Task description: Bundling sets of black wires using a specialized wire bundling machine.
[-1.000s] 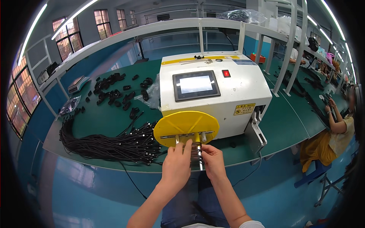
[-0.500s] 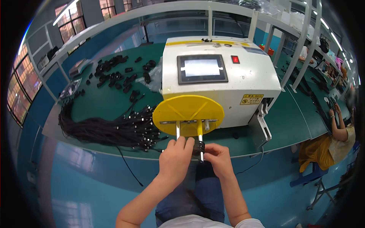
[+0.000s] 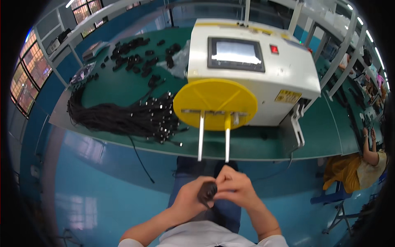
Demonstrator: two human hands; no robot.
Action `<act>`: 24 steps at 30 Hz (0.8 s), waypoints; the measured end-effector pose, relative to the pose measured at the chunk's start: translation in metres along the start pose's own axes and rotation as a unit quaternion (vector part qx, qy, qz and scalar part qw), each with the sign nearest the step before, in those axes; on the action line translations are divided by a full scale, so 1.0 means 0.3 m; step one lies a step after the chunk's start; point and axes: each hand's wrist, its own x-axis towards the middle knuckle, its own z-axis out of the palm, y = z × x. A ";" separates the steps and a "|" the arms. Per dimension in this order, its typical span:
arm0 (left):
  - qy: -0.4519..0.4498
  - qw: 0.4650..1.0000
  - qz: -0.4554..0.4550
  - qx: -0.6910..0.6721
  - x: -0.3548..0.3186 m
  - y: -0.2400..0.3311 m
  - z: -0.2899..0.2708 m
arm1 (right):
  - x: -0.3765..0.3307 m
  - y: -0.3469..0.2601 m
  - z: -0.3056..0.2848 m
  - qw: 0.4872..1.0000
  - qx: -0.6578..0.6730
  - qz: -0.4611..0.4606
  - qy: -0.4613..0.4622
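Observation:
My left hand (image 3: 188,198) is closed around a small coil of black cable (image 3: 207,192), held over my lap in front of the table edge. Beside the coil, my right hand (image 3: 238,188) is closed, its thumb and fingers pinched against the coil's right side. What lies between those fingertips is hidden. Beyond my hands, a yellow disc (image 3: 214,96) with two bare rods, a left rod (image 3: 201,138) and a right rod (image 3: 227,142), sticks out from the front of a white machine (image 3: 263,88).
A large bundle of black cables (image 3: 119,117) lies left of the disc on the green table (image 3: 312,136). Behind it are scattered black coils (image 3: 133,61) and a clear plastic bag (image 3: 179,66). The machine carries a lit screen (image 3: 234,53). Far right, a person (image 3: 372,158) sits working.
The black cable coil has come off the rods, toward me and down, carried by my left hand. My right hand has moved along with it. The view has shifted, too.

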 end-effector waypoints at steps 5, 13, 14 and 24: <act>-0.171 0.820 -0.231 -0.495 0.029 -0.117 -0.020 | 0.036 0.024 0.006 0.987 0.017 0.147 -0.059; -0.180 0.789 -0.230 -0.540 0.030 -0.186 -0.030 | 0.038 0.009 0.031 0.974 -0.011 0.213 -0.080; -0.182 0.789 -0.229 -0.540 0.028 -0.188 -0.033 | 0.038 0.008 0.030 0.971 0.007 0.229 -0.073; -0.119 0.945 -0.187 -0.241 0.015 -0.192 0.011 | 0.025 0.038 0.123 0.987 -0.141 0.064 -0.045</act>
